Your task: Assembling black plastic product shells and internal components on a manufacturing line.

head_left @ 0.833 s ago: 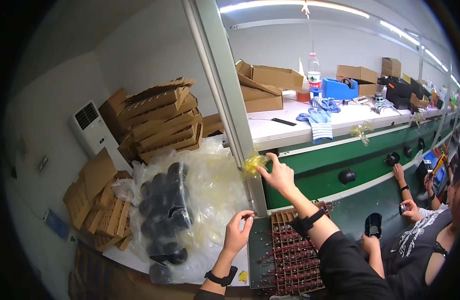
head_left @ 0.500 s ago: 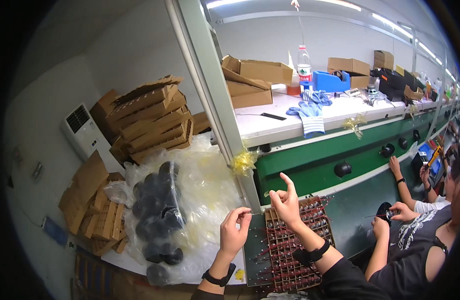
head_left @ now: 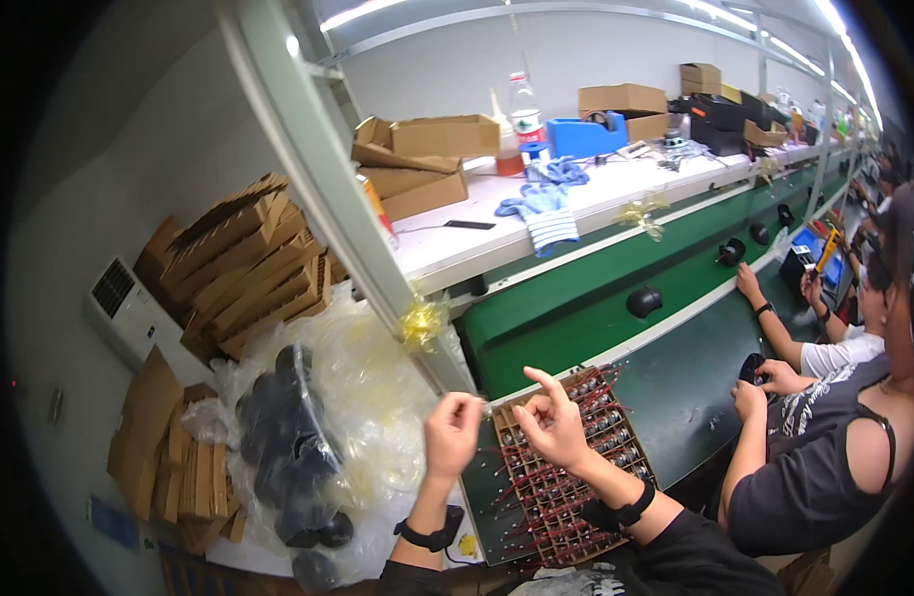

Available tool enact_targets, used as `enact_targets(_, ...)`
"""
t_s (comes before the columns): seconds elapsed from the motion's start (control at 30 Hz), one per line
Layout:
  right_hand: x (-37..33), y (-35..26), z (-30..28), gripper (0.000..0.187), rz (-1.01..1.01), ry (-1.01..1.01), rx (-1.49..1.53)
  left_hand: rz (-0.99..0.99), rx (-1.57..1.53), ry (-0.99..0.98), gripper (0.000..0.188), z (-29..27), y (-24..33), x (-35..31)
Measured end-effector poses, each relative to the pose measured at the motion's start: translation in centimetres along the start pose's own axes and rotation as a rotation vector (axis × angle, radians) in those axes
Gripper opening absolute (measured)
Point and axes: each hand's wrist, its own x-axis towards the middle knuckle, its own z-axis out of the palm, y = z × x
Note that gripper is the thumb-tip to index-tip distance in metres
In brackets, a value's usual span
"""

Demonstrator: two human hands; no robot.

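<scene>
My left hand (head_left: 451, 435) is raised at the left edge of the partitioned cardboard tray, fingers curled and tips pressed together. Whatever it may pinch is too small to make out. Beside it, over the tray's far end, my right hand (head_left: 558, 429) has its index finger stretched up and its thumb apart, with no object visible in it. Below both, the cardboard tray (head_left: 628, 444) holds rows of small round metal parts with red wires that hang over its sides. Each wrist wears a dark band.
A green conveyor belt (head_left: 546, 323) carries black rounded housings (head_left: 645, 302). Left of me lie black domes (head_left: 278, 427) in clear plastic and stacked cardboard dividers (head_left: 248, 268). The shelf above holds blue gloves (head_left: 541, 211) and a blue tape dispenser (head_left: 586, 136). Co-workers (head_left: 815, 457) sit at right.
The view has swung right, so the surroundings shift left. My left hand has come closer to the right one, its fingers more curled. The nearest co-worker's hands have moved closer together around a black part.
</scene>
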Motion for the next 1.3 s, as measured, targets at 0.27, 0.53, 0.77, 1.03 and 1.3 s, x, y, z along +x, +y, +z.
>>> enact_targets(0.27, -5.6, 1.2, -2.7, 0.035, 0.149, -0.171, -0.008, 0.098, 0.228, 0.319, 0.019, -4.1, -8.1, 9.0)
enact_targets(0.53, -9.0, 2.2, -3.2, 0.025, 0.197, -0.325, -0.13, -0.006, 0.625, 0.295, 0.039, -7.8, -11.7, 10.8)
enact_targets(0.77, -10.9, 4.7, 0.4, 0.024, 0.263, -0.435, -0.069, -0.284, 0.251, -0.281, 0.032, -11.4, -15.3, -1.7)
enact_targets(1.03, -14.8, 4.4, 5.2, 0.027, 0.639, -0.896, 0.124, -0.612, 0.347, 0.155, 0.029, -19.9, -16.6, -24.2)
enact_targets(1.3, -15.1, 3.1, 11.3, 0.024, 0.431, -1.139, 0.002, -0.572, 0.659, 0.755, 0.017, -33.2, -20.3, -33.6)
